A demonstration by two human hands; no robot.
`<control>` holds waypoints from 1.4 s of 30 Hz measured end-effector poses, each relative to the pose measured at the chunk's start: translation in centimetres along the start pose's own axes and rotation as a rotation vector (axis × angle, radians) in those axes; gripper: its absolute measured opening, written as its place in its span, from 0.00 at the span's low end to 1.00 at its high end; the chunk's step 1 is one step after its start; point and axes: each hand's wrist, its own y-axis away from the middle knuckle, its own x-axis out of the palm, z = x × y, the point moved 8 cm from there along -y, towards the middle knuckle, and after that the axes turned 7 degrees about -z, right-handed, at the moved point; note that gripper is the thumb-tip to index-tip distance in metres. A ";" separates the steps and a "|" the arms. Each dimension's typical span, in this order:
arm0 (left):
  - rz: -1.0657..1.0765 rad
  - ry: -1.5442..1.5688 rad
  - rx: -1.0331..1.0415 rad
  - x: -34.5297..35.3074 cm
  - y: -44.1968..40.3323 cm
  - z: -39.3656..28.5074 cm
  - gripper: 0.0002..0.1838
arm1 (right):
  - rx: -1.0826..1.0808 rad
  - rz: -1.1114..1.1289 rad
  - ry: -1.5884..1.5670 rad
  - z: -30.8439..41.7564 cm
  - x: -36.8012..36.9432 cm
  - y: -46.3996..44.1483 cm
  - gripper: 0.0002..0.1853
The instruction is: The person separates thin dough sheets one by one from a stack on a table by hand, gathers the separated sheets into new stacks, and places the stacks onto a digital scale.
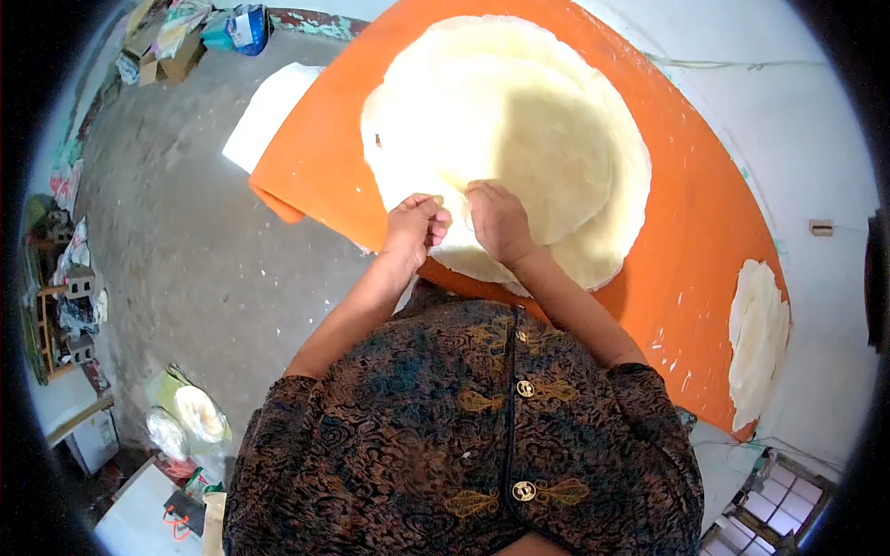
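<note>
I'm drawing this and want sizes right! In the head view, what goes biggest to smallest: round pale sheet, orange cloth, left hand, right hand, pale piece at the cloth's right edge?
1. Orange cloth
2. Round pale sheet
3. Pale piece
4. Left hand and right hand: they look too alike to rank.

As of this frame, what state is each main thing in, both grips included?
Orange cover: spread out, left corner bent down
Pale round sheets: overlapping, spread out, partly shadowed
Pale piece at right: bunched or folded, at the cover's edge
Left grip: fingers curled closed, hold unclear
Right grip: fingers curled closed, hold unclear
</note>
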 end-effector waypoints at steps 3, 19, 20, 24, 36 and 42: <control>-0.078 0.004 0.003 -0.4 0.3 -0.2 0.06 | -0.009 -0.005 -0.053 0.7 -0.4 0.3 0.06; -0.087 -0.047 0.192 0.5 0.7 -1.2 0.12 | -0.033 -0.054 -0.159 1.3 -0.1 1.0 0.06; -0.066 -0.045 0.194 0.7 0.7 -1.1 0.13 | -0.021 -0.025 -0.156 1.3 0.2 0.8 0.06; -0.028 -0.092 0.118 1.4 0.8 -0.6 0.17 | 0.092 0.062 -0.235 1.0 0.7 0.6 0.03; -0.045 -0.122 0.087 4.4 0.9 -1.5 0.14 | 0.149 0.114 0.153 -3.1 -5.3 7.2 0.30; 0.128 -0.104 0.180 15.0 1.1 -8.7 0.15 | 0.596 0.030 -0.209 -11.8 -8.0 5.3 0.13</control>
